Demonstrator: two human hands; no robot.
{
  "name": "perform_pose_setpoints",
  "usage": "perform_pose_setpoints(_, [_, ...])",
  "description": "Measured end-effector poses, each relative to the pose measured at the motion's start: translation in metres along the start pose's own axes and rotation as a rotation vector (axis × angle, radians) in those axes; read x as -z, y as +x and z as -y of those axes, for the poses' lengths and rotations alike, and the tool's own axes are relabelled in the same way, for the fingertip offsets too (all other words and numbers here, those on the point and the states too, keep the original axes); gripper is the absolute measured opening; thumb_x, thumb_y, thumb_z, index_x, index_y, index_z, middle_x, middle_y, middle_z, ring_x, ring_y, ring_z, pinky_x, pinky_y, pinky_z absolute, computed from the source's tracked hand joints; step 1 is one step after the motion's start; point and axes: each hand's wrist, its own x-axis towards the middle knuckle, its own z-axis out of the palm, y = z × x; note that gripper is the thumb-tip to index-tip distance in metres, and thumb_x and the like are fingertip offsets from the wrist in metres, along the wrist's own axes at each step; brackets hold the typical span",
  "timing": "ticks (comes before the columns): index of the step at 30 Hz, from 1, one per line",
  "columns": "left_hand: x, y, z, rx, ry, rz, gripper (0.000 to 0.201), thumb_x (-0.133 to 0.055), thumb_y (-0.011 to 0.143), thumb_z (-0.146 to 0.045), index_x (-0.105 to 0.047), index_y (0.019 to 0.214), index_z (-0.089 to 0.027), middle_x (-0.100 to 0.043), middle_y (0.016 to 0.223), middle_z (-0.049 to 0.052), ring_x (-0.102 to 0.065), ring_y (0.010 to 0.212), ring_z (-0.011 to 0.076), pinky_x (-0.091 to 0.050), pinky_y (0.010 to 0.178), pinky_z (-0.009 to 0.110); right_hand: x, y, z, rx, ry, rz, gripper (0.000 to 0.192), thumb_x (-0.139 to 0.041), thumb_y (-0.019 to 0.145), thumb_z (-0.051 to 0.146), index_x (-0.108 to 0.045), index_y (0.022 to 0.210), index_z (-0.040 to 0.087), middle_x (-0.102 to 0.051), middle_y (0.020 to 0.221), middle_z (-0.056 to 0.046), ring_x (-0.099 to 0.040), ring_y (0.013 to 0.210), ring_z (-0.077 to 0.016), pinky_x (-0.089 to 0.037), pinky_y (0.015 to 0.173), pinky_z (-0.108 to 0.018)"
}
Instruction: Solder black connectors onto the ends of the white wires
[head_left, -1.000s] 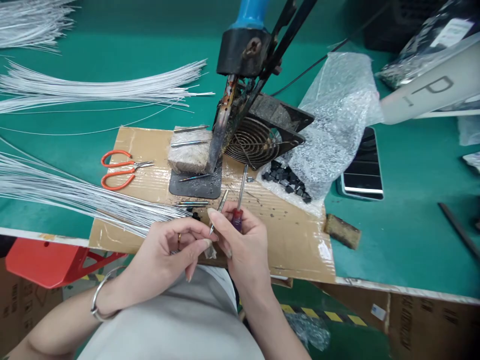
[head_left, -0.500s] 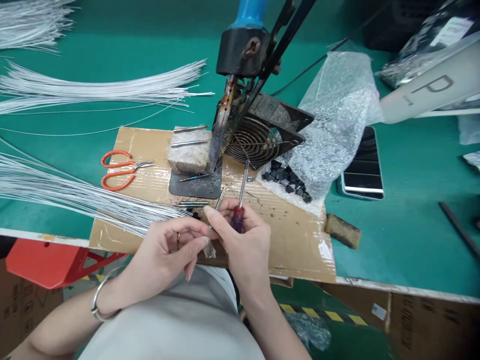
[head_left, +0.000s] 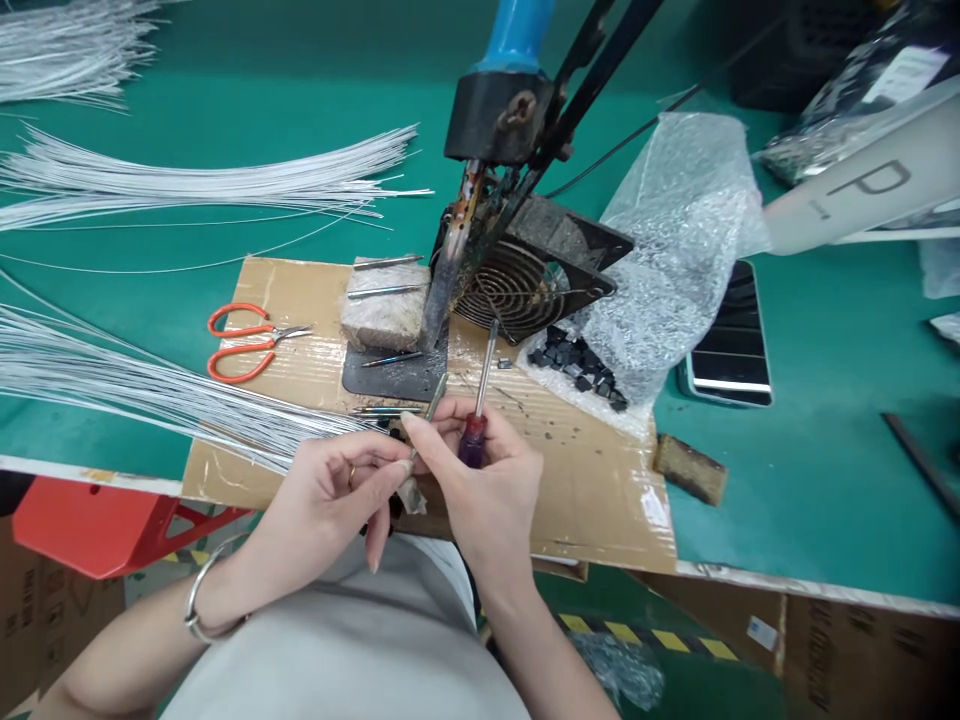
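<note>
A screwdriver [head_left: 474, 440] with a dark red and purple handle is held in my right hand [head_left: 491, 500], its shaft slanting up toward the fan. That hand's thumb and forefinger also press on a thin metal rod [head_left: 436, 396]. My left hand [head_left: 322, 500], closed in a pinch, meets the rod's lower end; the fingers partly hide the contact. Beside the left fingers end many thin white wires [head_left: 247, 420] in a bundle. Just beyond the hands, more metal rods [head_left: 386, 411] lie on the cardboard [head_left: 592, 490].
A soldering iron [head_left: 457, 240] hangs in a stand beside a black fan [head_left: 510, 290]. Left of it are a whitish block [head_left: 386, 310] carrying metal rods and orange-handled scissors [head_left: 244, 360]. Bubble wrap [head_left: 667, 250], small black pieces [head_left: 574, 360], a phone [head_left: 727, 340] and a brown sponge [head_left: 690, 468] lie right.
Both hands have shifted slightly left relative to the bench, still close together with the rod between them. The camera view has moved a little. The screwdriver stays in my right hand.
</note>
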Motion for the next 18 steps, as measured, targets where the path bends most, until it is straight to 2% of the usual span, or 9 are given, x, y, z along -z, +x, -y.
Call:
perform_pose_setpoints(11, [0.0036, 0.003, -0.0023, 0.025, 0.04, -0.052, 0.029, -0.065, 0.097, -0.042, -0.069, 0.1, -0.013, -0.059, 0.043, -0.005, -0.053, 0.032, 0.0085, -0.028, 0.043, 0.02, -0.0064, 0.0018, -0.0056, 0.061, -0.028, 0.004, 0.023, -0.086, 0.074, 0.034, -0.071, 0.081, 0.018, -0.066, 0.066, 0.003, -0.052, 0.051, -0.0089, -0.048, 0.05, -0.021])
perform_pose_setpoints(18, [0.0044, 0.0047, -0.0015, -0.004, 0.046, -0.091, 0.021, -0.065, 0.098, -0.034, -0.069, 0.099, -0.014, -0.061, 0.041, -0.005, -0.051, 0.033, 0.0083, -0.031, 0.045, 0.021, -0.0097, 0.005, -0.0073, 0.101, -0.022, 0.018, 0.022, -0.085, 0.077, 0.034, -0.072, 0.083, 0.018, -0.066, 0.068, 0.002, -0.053, 0.052, -0.0096, -0.047, 0.05, -0.022])
